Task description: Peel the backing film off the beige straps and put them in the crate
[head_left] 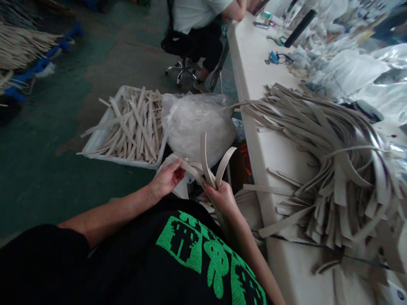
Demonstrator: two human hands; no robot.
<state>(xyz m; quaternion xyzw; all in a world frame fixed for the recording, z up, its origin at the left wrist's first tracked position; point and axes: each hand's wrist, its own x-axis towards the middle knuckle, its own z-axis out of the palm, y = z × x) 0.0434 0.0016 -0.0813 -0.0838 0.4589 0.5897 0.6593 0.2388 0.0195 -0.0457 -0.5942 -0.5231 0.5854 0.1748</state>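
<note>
In front of my body, my right hand is closed around several flat beige strips, whose ends fan out above the fist. My left hand pinches the end of one strip between thumb and fingers, and that strip runs across to the right hand. The lower parts of the held strips are partly hidden behind my right hand and forearm. To the right, a large heap of similar strips lies on the table, some ends hanging over its near edge.
A white plastic bin of strips stands on the floor, beside a stuffed clear plastic bag. The pale table carries scissors and plastic wrapping. Another person sits on a wheeled chair. More strips lie on a blue pallet.
</note>
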